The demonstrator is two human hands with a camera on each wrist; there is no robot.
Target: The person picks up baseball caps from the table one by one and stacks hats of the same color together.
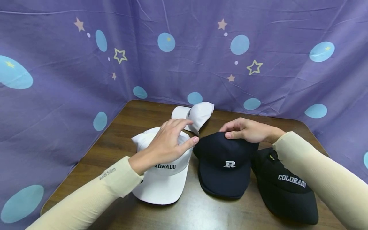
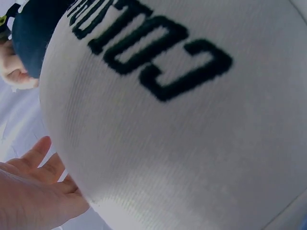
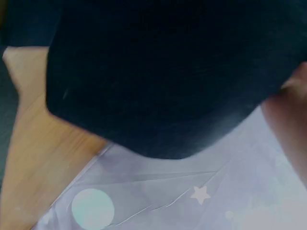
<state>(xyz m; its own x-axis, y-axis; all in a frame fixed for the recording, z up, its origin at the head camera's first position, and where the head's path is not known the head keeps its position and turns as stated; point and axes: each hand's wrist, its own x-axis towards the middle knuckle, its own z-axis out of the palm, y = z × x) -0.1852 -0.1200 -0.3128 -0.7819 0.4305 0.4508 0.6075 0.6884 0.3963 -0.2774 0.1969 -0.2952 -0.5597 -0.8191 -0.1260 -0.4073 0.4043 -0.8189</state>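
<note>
My left hand (image 1: pixel 169 143) is over the crown of a white cap (image 1: pixel 165 188) lettered COLORADO, its fingers loosely extended. In the left wrist view the fingers of this hand (image 2: pixel 38 191) spread beside the white crown (image 2: pixel 158 143); whether they touch it I cannot tell. My right hand (image 1: pixel 248 129) pinches the top of a navy cap (image 1: pixel 224 182) with a white R, thumb in front and fingers behind. The dark cap (image 3: pixel 168 86) fills most of the right wrist view, with part of the hand (image 3: pixel 288 120) at the right edge.
A black COLORADO cap (image 1: pixel 287 195) lies to the right, partly under my right forearm. Another white cap (image 1: pixel 198 115) rests on its side toward the back. The brown wooden table (image 1: pixel 115 134) meets a purple patterned cloth (image 1: pixel 187 70) behind and at the sides.
</note>
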